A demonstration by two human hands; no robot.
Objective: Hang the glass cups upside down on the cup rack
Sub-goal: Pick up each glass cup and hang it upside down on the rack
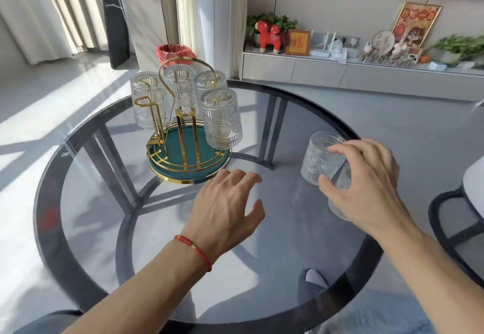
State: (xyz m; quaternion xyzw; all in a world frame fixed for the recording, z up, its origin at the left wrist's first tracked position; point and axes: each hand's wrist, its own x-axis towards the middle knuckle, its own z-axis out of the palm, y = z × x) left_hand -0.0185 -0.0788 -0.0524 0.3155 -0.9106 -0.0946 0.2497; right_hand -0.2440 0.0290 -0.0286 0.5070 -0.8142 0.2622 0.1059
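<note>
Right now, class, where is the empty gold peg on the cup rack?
In the head view, the empty gold peg stands at the rack's front left, just in front of the leftmost hung cup.

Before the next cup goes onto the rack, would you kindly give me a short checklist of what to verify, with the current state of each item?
1. Right hand has a grip on a glass cup: ok.
2. That cup is turned upside down: not ok, it is tilted, mouth up.
3. A free peg on the cup rack: ok, the front-left gold loop is bare.
4. Left hand is empty and open, near the rack base: ok.
5. Four hung cups seated: cannot tell.
6. A second cup under the right hand is safe: cannot tell.
</note>
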